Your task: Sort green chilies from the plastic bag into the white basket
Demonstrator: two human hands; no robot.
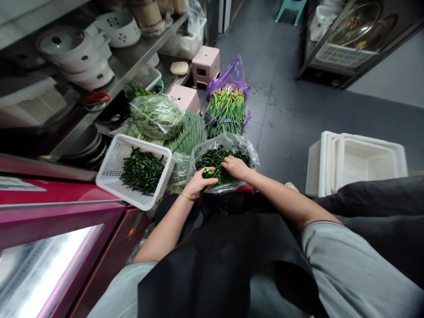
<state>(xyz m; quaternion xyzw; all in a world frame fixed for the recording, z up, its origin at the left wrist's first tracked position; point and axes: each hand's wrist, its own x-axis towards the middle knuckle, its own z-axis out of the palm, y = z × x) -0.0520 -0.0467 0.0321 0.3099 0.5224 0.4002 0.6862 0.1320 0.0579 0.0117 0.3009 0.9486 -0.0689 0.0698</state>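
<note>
A light grey, short-sleeved cloth shirt [344, 260] – creased along the right sleeve [326, 240] – under a broad black apron [225, 260]; a thin, gold-coloured bracelet [187, 197] circles the left wrist [191, 192].

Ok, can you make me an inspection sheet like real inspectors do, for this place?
Surface: grey tiled floor, darker marks on it.
Job's things: white basket holds green peppers; clear plastic bag holds more.
Clutter: two pink stools, bagged green vegetables, purple bag with green onions.
Grips: left grip holds a few green peppers; right grip touches peppers in the bag, whether it holds any is unclear.
Cables: nothing seen.
Surroundings: shelf with white pots on the left, stacked white crates on the right.
</note>
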